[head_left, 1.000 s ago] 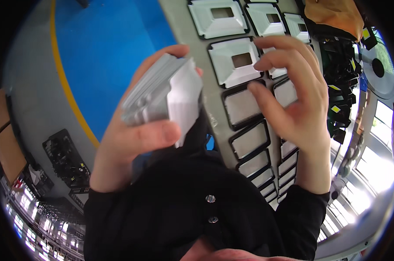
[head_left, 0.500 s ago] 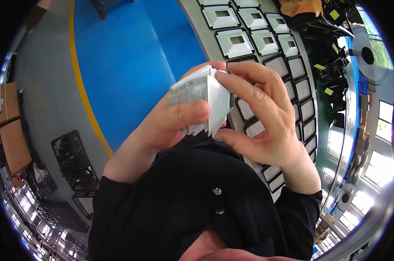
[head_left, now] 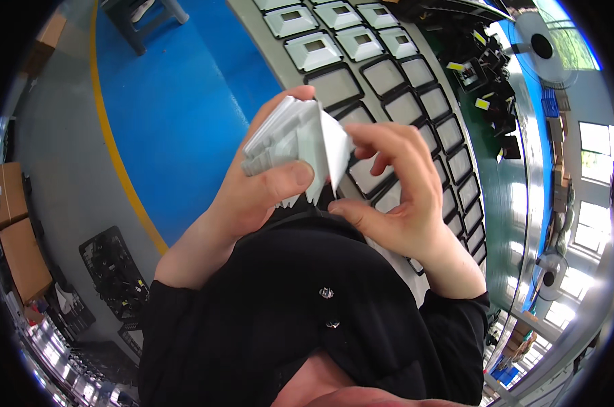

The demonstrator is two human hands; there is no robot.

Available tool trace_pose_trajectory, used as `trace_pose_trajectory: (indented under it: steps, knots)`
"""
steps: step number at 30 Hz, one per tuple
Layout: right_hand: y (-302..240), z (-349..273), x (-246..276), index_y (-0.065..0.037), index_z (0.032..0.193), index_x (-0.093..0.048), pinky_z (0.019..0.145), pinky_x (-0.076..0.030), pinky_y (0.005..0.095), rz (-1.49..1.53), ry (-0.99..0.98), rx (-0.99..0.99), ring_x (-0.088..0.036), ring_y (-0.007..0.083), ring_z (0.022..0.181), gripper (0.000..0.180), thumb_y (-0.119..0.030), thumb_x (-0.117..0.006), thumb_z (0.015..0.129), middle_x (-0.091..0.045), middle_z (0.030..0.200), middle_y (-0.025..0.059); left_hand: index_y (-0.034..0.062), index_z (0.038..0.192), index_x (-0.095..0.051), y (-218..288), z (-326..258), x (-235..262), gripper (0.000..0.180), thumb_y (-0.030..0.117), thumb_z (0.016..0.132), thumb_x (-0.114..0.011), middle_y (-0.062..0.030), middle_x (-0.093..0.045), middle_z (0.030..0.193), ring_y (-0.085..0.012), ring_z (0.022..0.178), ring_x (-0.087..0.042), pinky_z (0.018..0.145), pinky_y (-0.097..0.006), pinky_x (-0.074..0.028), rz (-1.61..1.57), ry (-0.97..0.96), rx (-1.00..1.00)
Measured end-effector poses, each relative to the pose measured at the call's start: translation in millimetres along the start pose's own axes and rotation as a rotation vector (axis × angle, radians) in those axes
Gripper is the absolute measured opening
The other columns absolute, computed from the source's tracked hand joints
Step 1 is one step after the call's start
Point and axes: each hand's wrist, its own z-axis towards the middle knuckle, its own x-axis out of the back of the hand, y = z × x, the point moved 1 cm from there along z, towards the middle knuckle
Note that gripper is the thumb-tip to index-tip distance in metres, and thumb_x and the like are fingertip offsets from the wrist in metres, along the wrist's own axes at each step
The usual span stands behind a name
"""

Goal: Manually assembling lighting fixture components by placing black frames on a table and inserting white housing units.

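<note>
My left hand [head_left: 249,193] is wrapped round a stack of nested white reflectors [head_left: 280,139], its thumb lying across the near side. At the stack's right face, one thin white reflector [head_left: 336,146] stands tilted away from the others. My right hand [head_left: 412,203] grips this piece between its fingertips at the upper right and its thumb near the lower corner. Beyond the hands, several white reflectors [head_left: 313,51] with rectangular openings sit inside black frames [head_left: 334,85] on the table. The frames nearer to me hold only flat pale panels.
The long grey table [head_left: 269,51] runs from top centre down to my right side. Black lamp housings [head_left: 483,74] with yellow squares lie beyond it, near a fan [head_left: 541,47]. A grey stool [head_left: 134,30] stands on the blue floor. Cardboard boxes [head_left: 23,258] and a black crate [head_left: 113,271] are at left.
The right-hand reflector has come apart from the stack and now tilts outward. My view has shifted, so the table appears further left and more of the stool shows.
</note>
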Motion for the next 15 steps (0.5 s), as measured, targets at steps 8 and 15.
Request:
trace_pose_trajectory:
  steps: [8,15]
  knots:
    - [23.5,-14.5,2.6,-0.007,0.106,-0.067,0.056,-0.043,0.0248,0.281,0.066,-0.186,-0.056,0.0110,0.066,0.031,-0.003,-0.075,0.076,-0.059,0.080,0.0021,0.0041,0.146,-0.025,-12.5,11.7,-13.6,0.089,0.020,0.074,-0.074,-0.0120,-0.049,0.129,-0.0210,0.119,-0.050,0.101,-0.035,-0.041,0.036,0.019,-0.057]
    - [46.7,-9.0,23.8,-0.001,0.093,-0.062,0.060,-0.042,0.0195,0.800,0.059,-0.670,-0.050,0.0025,0.068,0.010,-0.007,-0.067,0.087,-0.058,0.079,-0.0045,0.0043,0.146,-0.024,-23.0,38.3,-14.3,0.092,0.027,0.074,-0.077,-0.0117,-0.049,0.129,-0.0210,0.114,-0.052,0.094,-0.035,-0.047,0.010,0.035,0.055]
